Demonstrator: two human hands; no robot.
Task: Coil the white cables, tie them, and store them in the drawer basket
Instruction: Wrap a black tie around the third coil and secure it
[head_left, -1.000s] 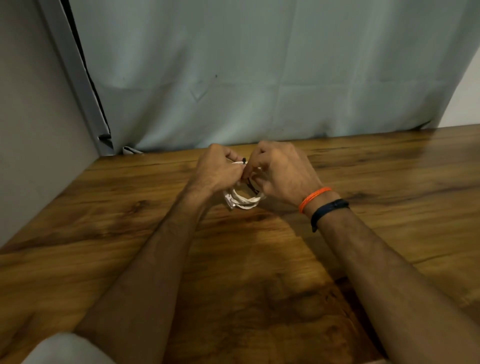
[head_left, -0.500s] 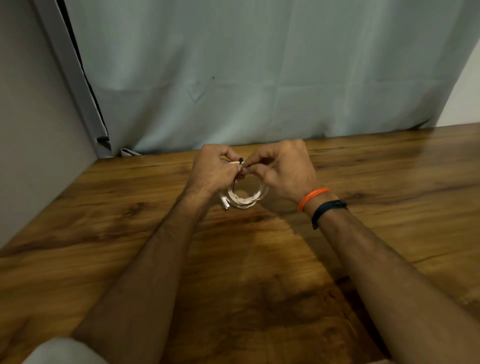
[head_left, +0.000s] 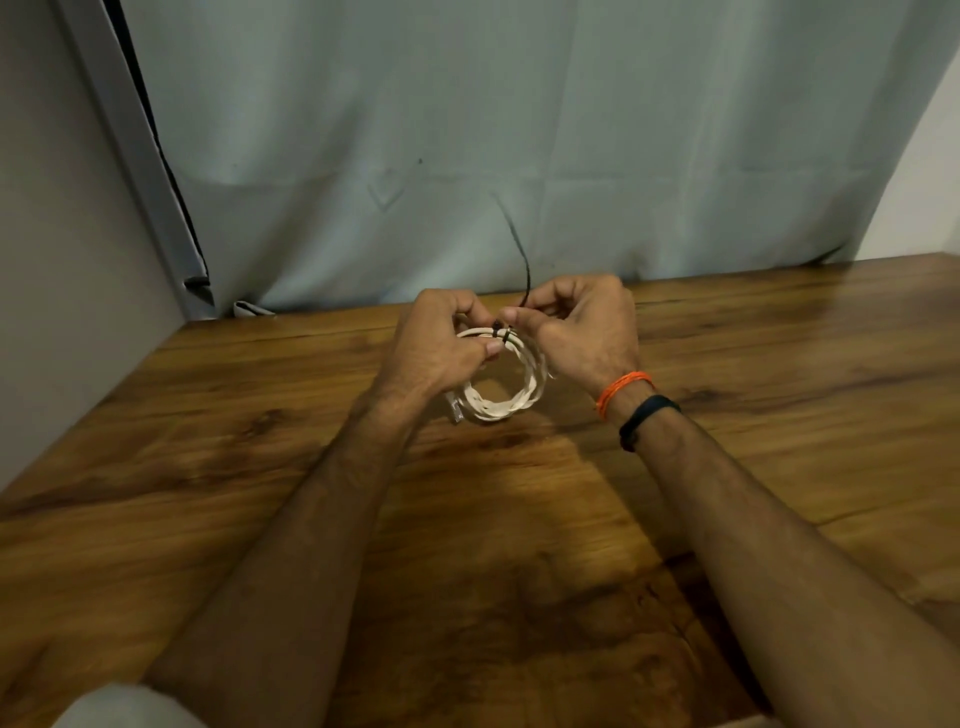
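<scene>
Left grip (head_left: 441, 353): pinched the white cable coil (head_left: 501, 387).
Right grip (head_left: 576, 327): pinched black tie (head_left: 522, 265)'s tail.
Advice: draw snug, steadying coil.

Both forearms are reaching forward, hands nearly meeting. The left hand (head_left: 439, 345) and right hand (head_left: 582, 327) are pinching with curled fingers.

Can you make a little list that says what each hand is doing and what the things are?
left hand: grips the white cable coil
right hand: pinches the black tie at the coil's top
black tie: wrapped round the coil, tail sticking up
coil: held above the wooden table
drawer basket: not in view
</scene>
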